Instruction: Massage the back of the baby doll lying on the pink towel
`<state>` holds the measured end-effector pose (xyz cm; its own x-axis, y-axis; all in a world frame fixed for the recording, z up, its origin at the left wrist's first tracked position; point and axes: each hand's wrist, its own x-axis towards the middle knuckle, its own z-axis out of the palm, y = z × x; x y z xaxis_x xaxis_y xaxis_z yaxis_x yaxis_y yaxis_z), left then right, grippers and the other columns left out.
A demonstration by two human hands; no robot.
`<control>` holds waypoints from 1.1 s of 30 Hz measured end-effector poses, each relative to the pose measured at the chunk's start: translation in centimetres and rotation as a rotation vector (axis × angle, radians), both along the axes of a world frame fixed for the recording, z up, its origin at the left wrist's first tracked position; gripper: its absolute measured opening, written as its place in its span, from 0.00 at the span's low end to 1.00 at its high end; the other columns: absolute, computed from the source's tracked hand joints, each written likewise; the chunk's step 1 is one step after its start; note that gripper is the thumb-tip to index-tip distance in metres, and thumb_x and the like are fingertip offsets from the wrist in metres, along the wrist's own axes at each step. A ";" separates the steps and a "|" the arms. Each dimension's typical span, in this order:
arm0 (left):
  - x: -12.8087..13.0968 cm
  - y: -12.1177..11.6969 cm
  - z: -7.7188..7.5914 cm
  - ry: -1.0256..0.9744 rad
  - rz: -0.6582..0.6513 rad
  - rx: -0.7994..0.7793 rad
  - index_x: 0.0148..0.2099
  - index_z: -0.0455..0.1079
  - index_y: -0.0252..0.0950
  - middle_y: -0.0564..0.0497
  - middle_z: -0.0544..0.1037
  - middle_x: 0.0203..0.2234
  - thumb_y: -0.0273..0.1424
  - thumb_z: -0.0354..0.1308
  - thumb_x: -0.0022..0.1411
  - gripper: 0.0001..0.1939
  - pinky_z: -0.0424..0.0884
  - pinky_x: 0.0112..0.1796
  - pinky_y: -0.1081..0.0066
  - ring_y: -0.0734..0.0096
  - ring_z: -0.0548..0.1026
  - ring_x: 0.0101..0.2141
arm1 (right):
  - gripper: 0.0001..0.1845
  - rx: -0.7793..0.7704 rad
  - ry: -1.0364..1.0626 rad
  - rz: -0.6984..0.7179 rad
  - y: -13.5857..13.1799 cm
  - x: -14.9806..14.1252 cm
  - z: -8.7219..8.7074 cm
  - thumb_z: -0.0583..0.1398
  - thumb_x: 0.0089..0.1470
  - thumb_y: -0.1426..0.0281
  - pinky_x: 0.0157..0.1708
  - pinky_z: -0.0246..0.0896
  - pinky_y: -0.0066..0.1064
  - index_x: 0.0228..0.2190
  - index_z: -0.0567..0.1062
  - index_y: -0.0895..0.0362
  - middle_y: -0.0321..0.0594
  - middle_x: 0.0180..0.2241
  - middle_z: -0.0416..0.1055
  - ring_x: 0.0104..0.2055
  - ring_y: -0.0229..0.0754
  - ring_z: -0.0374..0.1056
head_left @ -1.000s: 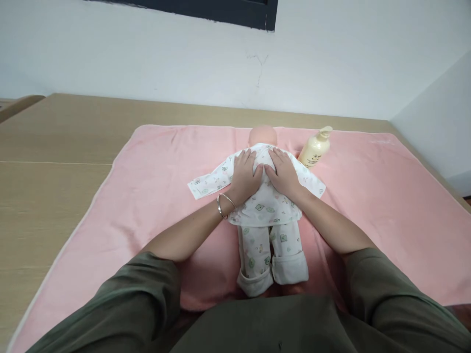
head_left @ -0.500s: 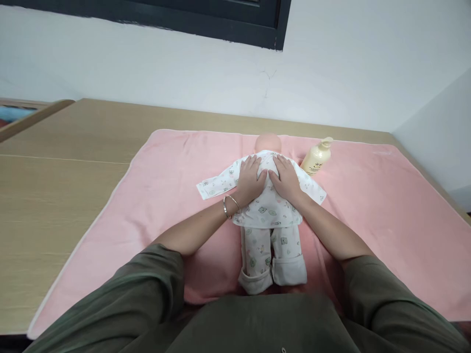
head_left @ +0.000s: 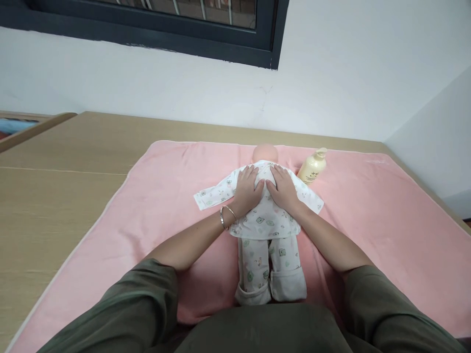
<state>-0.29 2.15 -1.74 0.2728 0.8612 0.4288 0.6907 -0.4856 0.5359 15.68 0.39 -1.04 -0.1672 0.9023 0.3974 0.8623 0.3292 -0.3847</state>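
Note:
A baby doll [head_left: 270,223] in a white patterned top and trousers lies on a pink blanket [head_left: 176,181], the back of its bald head away from me and its sleeves spread out. My left hand [head_left: 248,189], with a silver bangle at the wrist, rests flat on the left side of the doll's upper back. On the right side lies my right hand [head_left: 284,189], also flat with its fingers stretched upward. The two thumbs point toward each other near the middle of the back. Both hands are open and grip nothing. The trouser legs [head_left: 287,282] are folded up at their ends.
A cream pump bottle [head_left: 312,167] leans or lies tilted on the blanket by the doll's right sleeve. Under the blanket is a wooden table [head_left: 66,206]. A white wall with a dark window frame [head_left: 221,46] stands behind; a wooden rail [head_left: 40,130] is at far left.
The view has tilted upward, so more of the window shows and everything sits lower in the picture. Both hands stay on the doll's back with no clear shift.

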 end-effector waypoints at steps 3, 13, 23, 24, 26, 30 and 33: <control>0.0 -0.1 0.1 0.006 0.004 -0.008 0.61 0.63 0.27 0.35 0.67 0.61 0.35 0.45 0.68 0.25 0.53 0.65 0.47 0.49 0.59 0.65 | 0.30 -0.008 -0.010 0.002 -0.1 -0.1 0.1 0.48 0.65 0.63 0.68 0.42 0.51 0.61 0.63 0.70 0.56 0.64 0.55 0.67 0.55 0.49; 0.0 -0.9 0.6 0.084 0.012 0.075 0.59 0.66 0.25 0.33 0.68 0.60 0.31 0.40 0.70 0.23 0.50 0.65 0.41 0.46 0.56 0.67 | 0.32 -0.087 -0.082 0.127 0.6 1.2 0.8 0.52 0.65 0.61 0.68 0.38 0.53 0.64 0.59 0.68 0.56 0.66 0.48 0.70 0.54 0.41; -0.5 1.4 0.5 0.177 -0.021 -0.007 0.63 0.60 0.21 0.27 0.62 0.63 0.35 0.44 0.68 0.27 0.57 0.63 0.43 0.44 0.57 0.66 | 0.29 -0.042 -0.098 -0.005 -1.7 -1.0 1.4 0.51 0.65 0.66 0.66 0.48 0.52 0.61 0.64 0.71 0.60 0.62 0.58 0.67 0.57 0.51; -0.5 1.3 0.6 0.196 -0.021 -0.010 0.63 0.60 0.20 0.26 0.61 0.63 0.35 0.44 0.68 0.28 0.57 0.63 0.43 0.43 0.57 0.66 | 0.29 -0.029 -0.112 -0.013 -2.1 -1.3 1.3 0.50 0.65 0.66 0.66 0.49 0.52 0.60 0.64 0.72 0.61 0.61 0.58 0.67 0.58 0.50; -0.3 0.6 0.7 0.231 -0.010 0.012 0.64 0.59 0.18 0.25 0.61 0.63 0.35 0.42 0.70 0.29 0.57 0.63 0.44 0.42 0.57 0.66 | 0.29 -0.057 -0.123 -0.003 -2.2 -1.4 1.5 0.50 0.65 0.67 0.67 0.48 0.52 0.61 0.63 0.73 0.61 0.62 0.56 0.67 0.57 0.50; 0.4 -2.3 1.1 0.265 0.018 0.113 0.64 0.59 0.20 0.26 0.62 0.63 0.35 0.39 0.71 0.28 0.57 0.62 0.43 0.41 0.58 0.65 | 0.32 -0.226 -0.115 0.058 -0.4 0.4 2.4 0.53 0.64 0.67 0.68 0.40 0.53 0.64 0.59 0.71 0.57 0.66 0.48 0.69 0.54 0.43; 0.5 -2.8 1.3 0.259 -0.004 0.113 0.64 0.59 0.21 0.27 0.62 0.64 0.35 0.39 0.71 0.28 0.58 0.62 0.44 0.42 0.58 0.66 | 0.33 -0.251 -0.127 0.094 0.4 0.8 2.5 0.53 0.64 0.66 0.68 0.37 0.55 0.65 0.56 0.70 0.56 0.67 0.44 0.70 0.54 0.39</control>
<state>0.22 -0.64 -0.42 0.3890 0.8106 0.4377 0.7954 -0.5353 0.2844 16.49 0.76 1.49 -0.2885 0.9480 0.1347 0.8790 0.3180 -0.3552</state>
